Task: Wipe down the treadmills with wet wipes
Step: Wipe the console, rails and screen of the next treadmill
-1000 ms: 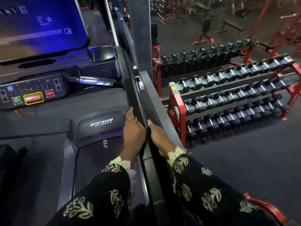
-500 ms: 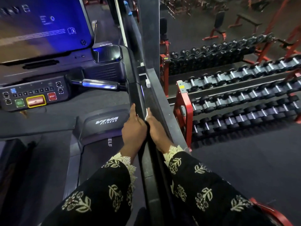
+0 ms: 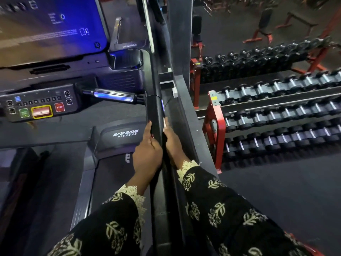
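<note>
The treadmill's black right handrail runs from the console toward me. My left hand lies against the rail's inner side, its index finger straight along it. On the outer side my right hand presses in with straight fingers. A thin pale strip, seemingly the wet wipe, shows at the right fingertips; the rest of it is hidden. The treadmill belt and its motor cover lie below left.
The lit screen and the button panel with a short side grip sit at upper left. A grey ledge and pillar border the rail on the right. Beyond them stand red racks of dumbbells.
Both hands have slid forward along the handrail toward the console, still on either side of it.
</note>
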### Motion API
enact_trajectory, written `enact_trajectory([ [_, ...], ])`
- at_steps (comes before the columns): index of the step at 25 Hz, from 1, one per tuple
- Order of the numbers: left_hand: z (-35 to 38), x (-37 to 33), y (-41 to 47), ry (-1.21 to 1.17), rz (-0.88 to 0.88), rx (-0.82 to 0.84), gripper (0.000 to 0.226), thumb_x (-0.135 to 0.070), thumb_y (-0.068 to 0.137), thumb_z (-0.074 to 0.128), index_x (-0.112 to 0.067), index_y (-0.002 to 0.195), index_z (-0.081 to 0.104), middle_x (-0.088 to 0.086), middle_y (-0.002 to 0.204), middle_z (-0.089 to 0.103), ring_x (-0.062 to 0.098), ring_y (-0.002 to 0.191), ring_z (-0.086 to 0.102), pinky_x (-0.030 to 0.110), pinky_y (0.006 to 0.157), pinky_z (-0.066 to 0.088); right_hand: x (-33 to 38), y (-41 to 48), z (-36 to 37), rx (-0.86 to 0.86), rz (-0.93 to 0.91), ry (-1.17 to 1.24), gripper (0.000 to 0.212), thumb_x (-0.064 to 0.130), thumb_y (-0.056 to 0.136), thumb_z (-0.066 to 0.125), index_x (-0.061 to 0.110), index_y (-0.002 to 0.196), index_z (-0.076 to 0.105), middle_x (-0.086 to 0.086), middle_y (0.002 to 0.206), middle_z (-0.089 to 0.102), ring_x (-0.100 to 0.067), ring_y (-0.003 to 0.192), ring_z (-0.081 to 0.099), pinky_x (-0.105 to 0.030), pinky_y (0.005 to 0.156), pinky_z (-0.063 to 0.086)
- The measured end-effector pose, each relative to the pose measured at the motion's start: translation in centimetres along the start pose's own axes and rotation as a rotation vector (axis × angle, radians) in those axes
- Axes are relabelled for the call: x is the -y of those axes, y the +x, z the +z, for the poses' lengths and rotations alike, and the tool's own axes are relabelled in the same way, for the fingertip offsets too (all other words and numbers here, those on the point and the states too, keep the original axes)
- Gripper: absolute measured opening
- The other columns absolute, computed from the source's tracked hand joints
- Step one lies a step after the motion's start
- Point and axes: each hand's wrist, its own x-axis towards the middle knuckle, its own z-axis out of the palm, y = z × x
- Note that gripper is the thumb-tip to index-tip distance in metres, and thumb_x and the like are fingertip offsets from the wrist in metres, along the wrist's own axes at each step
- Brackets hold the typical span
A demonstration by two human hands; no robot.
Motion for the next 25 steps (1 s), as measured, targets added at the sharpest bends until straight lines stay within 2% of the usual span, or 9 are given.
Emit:
enact_trajectory([
  [3,-0.1,-0.4,0.1,0.007,-0.001,-0.015,0.055,-0.023,0.100,0.035,-0.045,0.149,0.021,0.016,0.102,0.068,0.034,0.085,0.060,0.035,0.074,0.041,-3.3,-0.9,-1.0,0.079,-0.143,-0.189,0.060,0.046,0.095,0.030,0.022,0.150,0.026,0.006,0.157,0.018,-0.007,0.144,0.015,-0.035,0.120,0.013],
  [6,0.1,-0.8,0.0,0.037,0.004,-0.035,0.057,-0.019,0.099,0.035,-0.041,0.150,0.022,0.015,0.097,0.069,0.033,0.082,0.060,0.035,0.072,0.042,-2.6,2.0,-0.7,0.042,-0.001,-0.126,0.077,0.072,0.088,0.032,0.026,0.149,0.031,0.001,0.158,0.018,-0.011,0.145,0.014,-0.041,0.120,0.012],
  [10,0.4,-1.6,0.4,0.096,-0.076,-0.043,0.056,-0.022,0.099,0.033,-0.045,0.149,0.021,0.013,0.102,0.068,0.033,0.087,0.060,0.032,0.072,0.037,0.8,3.3,0.1,0.110,-0.210,-0.264,0.048,0.019,0.104,0.022,0.017,0.150,0.008,0.005,0.158,0.004,-0.012,0.147,0.004,-0.029,0.120,0.003],
  [13,0.8,-2.1,0.9,0.120,-0.093,-0.064,0.058,-0.021,0.098,0.035,-0.043,0.149,0.020,0.013,0.095,0.067,0.033,0.081,0.060,0.032,0.070,0.037,-1.8,-1.0,-1.3,0.166,-0.347,-0.154,0.044,0.021,0.104,0.022,0.027,0.144,0.006,0.017,0.153,0.001,0.000,0.145,-0.002,-0.015,0.116,0.000],
  [16,1.2,-2.1,1.4,0.146,-0.090,-0.087,0.059,-0.021,0.098,0.035,-0.042,0.150,0.018,0.013,0.088,0.067,0.031,0.071,0.057,0.035,0.067,0.042,-3.9,1.5,-1.2,0.168,-0.143,-0.109,0.052,0.044,0.104,0.024,0.025,0.151,0.014,0.012,0.157,0.009,-0.003,0.145,0.007,-0.025,0.119,0.007],
  [18,1.3,-2.3,1.6,0.166,-0.097,-0.097,0.059,-0.021,0.098,0.034,-0.041,0.150,0.019,0.016,0.091,0.067,0.035,0.074,0.059,0.039,0.068,0.044,-6.2,7.5,-1.3,0.191,0.050,-0.050,0.096,0.089,0.075,0.027,0.029,0.150,0.028,0.000,0.156,0.025,-0.017,0.145,0.021,-0.041,0.119,0.016],
  [20,1.1,-2.6,1.6,0.175,-0.104,-0.100,0.059,-0.019,0.097,0.035,-0.042,0.150,0.019,0.018,0.097,0.066,0.038,0.082,0.061,0.040,0.070,0.044,-7.7,13.0,-0.7,0.144,0.118,-0.054,0.117,0.103,0.051,0.024,0.033,0.145,0.034,0.003,0.152,0.036,-0.018,0.142,0.029,-0.045,0.117,0.020],
  [23,1.2,-2.6,1.7,0.214,-0.094,-0.115,0.059,-0.020,0.097,0.034,-0.041,0.150,0.019,0.018,0.094,0.066,0.038,0.081,0.061,0.040,0.069,0.045,-1.2,8.6,-0.1,0.140,-0.010,-0.086,0.067,0.063,0.096,0.022,0.028,0.152,0.014,0.014,0.157,0.011,-0.005,0.145,0.004,-0.032,0.120,0.005],
  [25,1.3,-2.7,2.0,0.247,-0.092,-0.132,0.057,-0.022,0.096,0.034,-0.040,0.149,0.021,0.016,0.086,0.065,0.036,0.076,0.059,0.037,0.065,0.041,0.3,6.1,-0.1,0.161,-0.098,-0.084,0.056,0.045,0.103,0.016,0.025,0.153,0.003,0.014,0.158,0.000,-0.003,0.145,-0.005,-0.029,0.119,0.000],
])
